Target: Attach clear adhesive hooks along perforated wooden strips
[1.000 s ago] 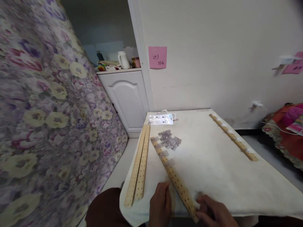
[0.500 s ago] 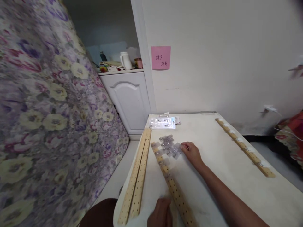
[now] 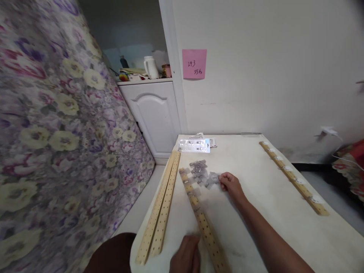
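Observation:
My right hand (image 3: 231, 185) pinches the edge of a clear square adhesive hook (image 3: 214, 178) with its fingertips, just above the white table. Left of it lies a heap of similar clear hooks (image 3: 198, 169) with small metal parts. Alongside the heap runs a wooden strip with holes (image 3: 205, 229). Several clear squares sit along this strip's far half, overhanging its right side. My left hand (image 3: 184, 254) is curled closed near the table's front, just left of the strip's near part. Whatever its fingers may hold is hidden.
Two more holed wooden strips (image 3: 162, 212) lie side by side along the left edge. A clear blister pack (image 3: 194, 145) rests at the back. Another wooden strip (image 3: 291, 175) with round whitish pieces lies along the right edge. A floral curtain (image 3: 65, 125) hangs at left.
My right hand has drawn the clear hook slightly right, apart from the heap. My left hand stays curled near the strip. The view has shifted a little.

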Demonstrator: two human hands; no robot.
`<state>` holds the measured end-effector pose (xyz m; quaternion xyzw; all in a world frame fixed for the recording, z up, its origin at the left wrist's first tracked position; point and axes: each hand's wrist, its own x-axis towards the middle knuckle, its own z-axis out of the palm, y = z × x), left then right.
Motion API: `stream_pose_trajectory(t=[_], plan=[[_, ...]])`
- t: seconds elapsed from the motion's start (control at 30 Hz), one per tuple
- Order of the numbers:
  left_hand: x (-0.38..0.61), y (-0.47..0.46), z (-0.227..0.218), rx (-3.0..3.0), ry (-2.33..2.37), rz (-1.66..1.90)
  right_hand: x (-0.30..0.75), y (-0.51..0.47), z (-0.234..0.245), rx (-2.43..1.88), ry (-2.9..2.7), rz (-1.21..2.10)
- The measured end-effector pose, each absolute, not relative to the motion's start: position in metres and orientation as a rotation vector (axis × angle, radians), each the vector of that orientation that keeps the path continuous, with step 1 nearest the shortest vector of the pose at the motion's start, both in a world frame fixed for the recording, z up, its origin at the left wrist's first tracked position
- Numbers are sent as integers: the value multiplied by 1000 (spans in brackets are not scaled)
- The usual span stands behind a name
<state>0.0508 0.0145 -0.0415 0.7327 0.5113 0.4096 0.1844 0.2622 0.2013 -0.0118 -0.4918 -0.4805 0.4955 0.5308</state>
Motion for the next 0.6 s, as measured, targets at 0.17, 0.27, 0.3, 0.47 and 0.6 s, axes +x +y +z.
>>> stream_pose_trajectory(t=[0.17, 0.27, 0.3, 0.47, 0.6], plan=[[58, 11, -14, 1854, 1525, 1109, 263, 175, -10, -1018, -1091, 1380], [68, 12, 0, 1687, 1527, 1133, 262, 161, -5, -948, -1104, 1454], [71, 13, 4, 1606, 1527, 1138, 261, 157, -4, -920, -1128, 1460], [86, 30, 17, 1230, 1388, 1204, 259, 141, -1, -743, -1410, 1204], [94, 43, 22, 1030, 1293, 1243, 263, 134, 0, -713, -1541, 1090]])
